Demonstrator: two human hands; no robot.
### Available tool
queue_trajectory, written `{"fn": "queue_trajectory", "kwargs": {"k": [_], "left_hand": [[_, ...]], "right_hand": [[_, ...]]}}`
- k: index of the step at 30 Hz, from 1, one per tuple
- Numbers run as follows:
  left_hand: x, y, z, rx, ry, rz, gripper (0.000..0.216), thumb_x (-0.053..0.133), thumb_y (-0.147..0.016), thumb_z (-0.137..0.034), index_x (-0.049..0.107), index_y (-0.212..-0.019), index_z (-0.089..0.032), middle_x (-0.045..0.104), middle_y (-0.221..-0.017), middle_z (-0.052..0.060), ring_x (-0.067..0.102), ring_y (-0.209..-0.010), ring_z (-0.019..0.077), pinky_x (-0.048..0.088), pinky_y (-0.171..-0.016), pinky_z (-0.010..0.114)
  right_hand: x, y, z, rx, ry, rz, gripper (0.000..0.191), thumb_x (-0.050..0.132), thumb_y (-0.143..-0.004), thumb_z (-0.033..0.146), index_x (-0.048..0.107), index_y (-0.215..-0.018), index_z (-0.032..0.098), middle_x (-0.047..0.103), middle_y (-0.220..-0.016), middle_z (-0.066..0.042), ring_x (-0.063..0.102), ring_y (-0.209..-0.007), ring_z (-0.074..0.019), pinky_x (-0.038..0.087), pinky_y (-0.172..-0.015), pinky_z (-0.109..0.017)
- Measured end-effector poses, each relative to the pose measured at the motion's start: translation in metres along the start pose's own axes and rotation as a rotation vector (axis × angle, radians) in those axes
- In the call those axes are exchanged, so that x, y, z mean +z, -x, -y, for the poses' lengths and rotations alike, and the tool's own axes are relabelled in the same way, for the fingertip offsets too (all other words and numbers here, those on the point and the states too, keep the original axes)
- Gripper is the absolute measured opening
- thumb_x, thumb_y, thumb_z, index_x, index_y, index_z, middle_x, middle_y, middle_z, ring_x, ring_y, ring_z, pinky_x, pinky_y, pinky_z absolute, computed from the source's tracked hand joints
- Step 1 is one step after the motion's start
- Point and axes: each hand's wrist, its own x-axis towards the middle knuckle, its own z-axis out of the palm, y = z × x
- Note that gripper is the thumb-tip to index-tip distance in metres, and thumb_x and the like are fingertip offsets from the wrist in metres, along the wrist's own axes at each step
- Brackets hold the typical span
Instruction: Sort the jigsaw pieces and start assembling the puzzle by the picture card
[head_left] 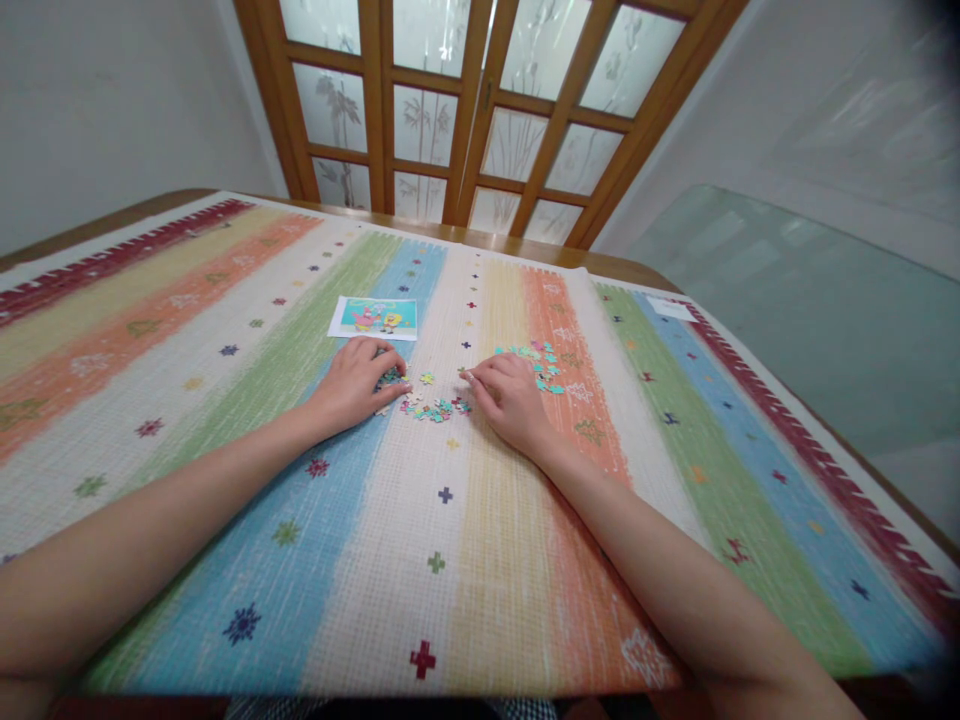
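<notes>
Hands, bare, two. Left hand (358,385): curving loosely, thumb standing apart from the forefinger, bordering a small heap of jigsaw pieces (388,379) and partly hiding it. Right hand (511,395): bringing thumb and fingertips close together over the cloth; whether they are pinching a piece, one cannot tell at this size.

Jigsaw pieces, remaining lots: an arc of mixed colours (435,411) is lying between the hands, toward the wearer; a single yellow-green piece (427,379) is lying just beyond it, apart; a scattering of teal and green pieces (551,372) is lying beyond and to the right of the right hand.

Picture card (375,318), cartoon figures: lying flat just beyond the left hand.

Striped tablecloth (390,560): underlying everything listed.

Handling, by judgement: pieces are probably feeling very light, thin and fairly stiff, like card, with narrow tabs risking creases. Smooth faces may be sliding under a fingertip, while woven cloth is likely offering some grip. Best hold: opposite edges of the body, between thumb and forefinger, sparing the tabs.
</notes>
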Motion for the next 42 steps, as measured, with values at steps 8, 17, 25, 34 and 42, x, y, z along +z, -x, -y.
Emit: {"fn": "queue_trajectory", "kwargs": {"k": [8,17,25,34,42], "left_hand": [[-0.006,-0.003,-0.015,0.128,-0.245,-0.042,0.029,0.057,-0.097,-0.047,0.067,-0.1,-0.02,0.064,-0.115,0.011,0.049,-0.118,0.0318,0.031,-0.11,0.052],[-0.008,-0.006,-0.016,0.189,-0.238,-0.124,0.026,0.047,-0.099,-0.026,0.071,-0.092,-0.019,0.067,-0.096,0.012,0.054,-0.108,0.0308,0.033,-0.108,0.053],[-0.014,-0.003,-0.026,0.199,-0.121,-0.183,0.039,0.034,-0.105,-0.037,0.065,-0.091,-0.019,0.063,-0.093,0.01,0.052,-0.094,0.0264,0.041,-0.088,0.044],[-0.016,0.001,-0.041,0.294,-0.059,-0.135,0.043,0.03,-0.105,-0.039,0.064,-0.088,-0.02,0.062,-0.089,0.009,0.05,-0.089,0.0252,0.039,-0.084,0.043],[-0.013,0.002,-0.04,0.318,-0.039,-0.118,0.045,0.031,-0.105,-0.041,0.065,-0.087,-0.019,0.064,-0.09,0.009,0.051,-0.09,0.0255,0.039,-0.085,0.044]], "right_hand": [[0.001,-0.001,0.003,-0.005,0.008,0.008,0.029,0.048,-0.102,0.033,0.072,-0.091,0.022,0.07,-0.093,-0.007,0.056,-0.092,-0.0226,0.036,-0.085,-0.041],[0.005,-0.006,0.03,-0.063,0.017,0.075,0.021,0.052,-0.099,0.029,0.073,-0.1,0.024,0.071,-0.098,-0.006,0.057,-0.102,-0.0239,0.035,-0.093,-0.042],[0.007,-0.006,0.041,-0.006,-0.101,0.062,0.022,0.055,-0.099,0.032,0.071,-0.111,0.023,0.072,-0.1,-0.006,0.059,-0.102,-0.0225,0.038,-0.094,-0.041],[0.008,-0.008,0.048,0.043,-0.335,0.026,0.01,0.063,-0.094,0.027,0.073,-0.093,0.025,0.073,-0.088,-0.003,0.063,-0.091,-0.0203,0.046,-0.086,-0.038],[0.012,-0.006,0.046,0.207,-0.513,0.139,0.007,0.067,-0.09,0.027,0.074,-0.09,0.023,0.074,-0.089,-0.004,0.067,-0.088,-0.0178,0.052,-0.083,-0.035]]}}
